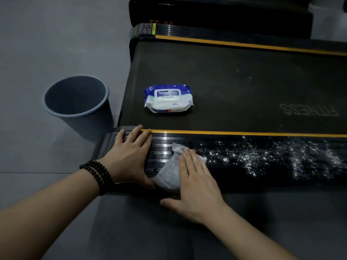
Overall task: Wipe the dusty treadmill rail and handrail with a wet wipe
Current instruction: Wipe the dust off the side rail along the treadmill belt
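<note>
The near black ribbed treadmill rail (pixel 244 177) runs left to right, edged by a yellow stripe. White dust speckles its right part; the stretch near my hands looks dark and clean. A white wet wipe (pixel 170 173) lies flat on the rail. My right hand (pixel 195 182) presses on it with fingers spread. My left hand (pixel 129 154), with a dark bead bracelet on the wrist, rests flat on the rail's left end, its thumb touching the wipe's edge. No handrail is in view.
A blue-and-white pack of wet wipes (pixel 168 99) lies on the treadmill belt (pixel 244 87) beyond the rail. A grey bin (pixel 75 104) stands on the floor to the left. The far rail (pixel 244 44) and another dark machine lie behind.
</note>
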A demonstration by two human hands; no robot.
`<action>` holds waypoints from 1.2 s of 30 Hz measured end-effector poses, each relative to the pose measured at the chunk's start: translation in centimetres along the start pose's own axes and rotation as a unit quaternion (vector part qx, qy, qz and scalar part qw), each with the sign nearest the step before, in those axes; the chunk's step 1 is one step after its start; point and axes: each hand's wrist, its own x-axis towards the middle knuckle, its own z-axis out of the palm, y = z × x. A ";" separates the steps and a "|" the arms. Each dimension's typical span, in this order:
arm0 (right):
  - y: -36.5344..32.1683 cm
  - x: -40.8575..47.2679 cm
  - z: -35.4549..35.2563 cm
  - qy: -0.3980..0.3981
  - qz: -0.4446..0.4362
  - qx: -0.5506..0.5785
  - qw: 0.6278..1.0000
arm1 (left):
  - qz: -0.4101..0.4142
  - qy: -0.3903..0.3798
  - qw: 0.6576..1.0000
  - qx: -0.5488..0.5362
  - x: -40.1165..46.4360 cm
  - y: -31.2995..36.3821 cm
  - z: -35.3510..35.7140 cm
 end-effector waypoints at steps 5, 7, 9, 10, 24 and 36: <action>0.7 2.4 -0.8 -0.002 -0.003 0.012 1.000 | -0.003 0.004 1.000 -0.004 -0.1 0.1 -0.1; 0.9 3.1 -1.0 -0.001 -0.003 0.022 1.000 | -0.005 0.005 1.000 -0.003 -0.1 0.2 0.0; 0.8 2.8 -0.8 0.004 -0.006 0.022 1.000 | -0.007 0.002 1.000 -0.003 -0.1 0.2 0.1; 0.7 2.2 -0.6 0.007 -0.010 0.020 1.000 | -0.008 0.002 1.000 -0.001 -0.1 0.2 0.1; 1.8 2.0 -0.4 0.004 -0.032 0.001 0.999 | 0.017 0.034 0.999 0.008 0.7 2.8 -0.3; 2.3 2.4 -0.9 0.010 -0.052 0.031 0.998 | 0.003 0.028 0.999 0.025 0.9 3.9 -0.4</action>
